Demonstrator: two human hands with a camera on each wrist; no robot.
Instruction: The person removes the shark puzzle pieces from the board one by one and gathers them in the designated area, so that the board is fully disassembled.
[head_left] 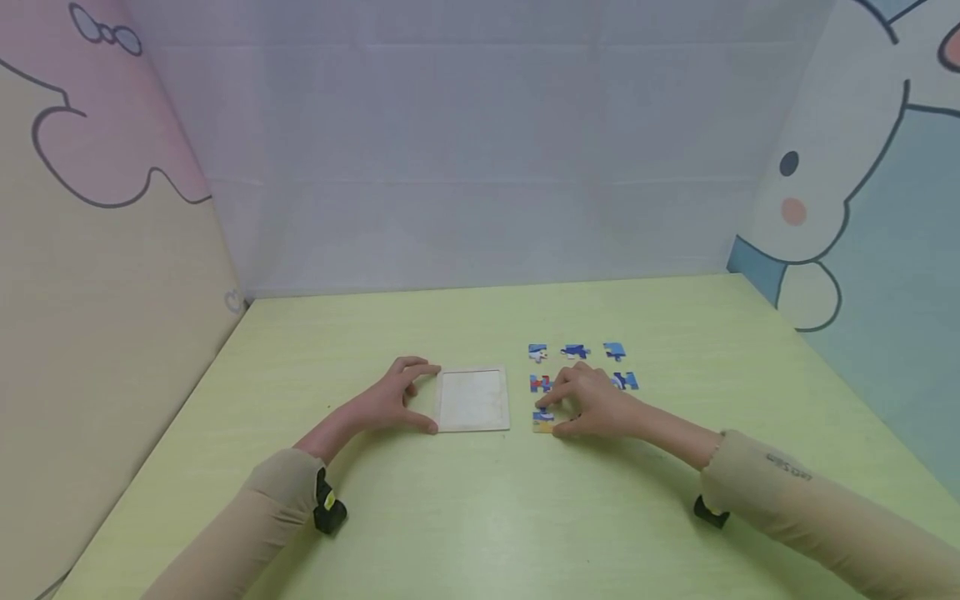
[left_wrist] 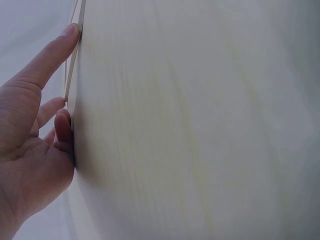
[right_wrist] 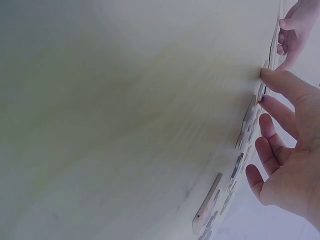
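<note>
A pale square puzzle tray (head_left: 472, 400) with a raised rim lies on the table, nothing in it. My left hand (head_left: 386, 400) holds it at the left side, thumb at the near corner and forefinger at the far corner. To the tray's right, my right hand (head_left: 592, 402) pinches a blue-and-yellow puzzle piece (head_left: 543, 425) between thumb and forefinger, down at the tabletop. In the right wrist view, the thumb (right_wrist: 282, 82) and forefinger meet that piece's edges; the other fingers are bent loosely. Further puzzle pieces may be hidden beneath this hand.
Behind my right hand lie several puzzle pieces: a white-and-blue one (head_left: 537, 352), a dark blue one (head_left: 575, 352), and a light blue one (head_left: 614, 351). A red-and-blue piece (head_left: 538, 383) and another blue piece (head_left: 626, 381) lie nearer. Cloth walls (head_left: 480, 167) enclose the table.
</note>
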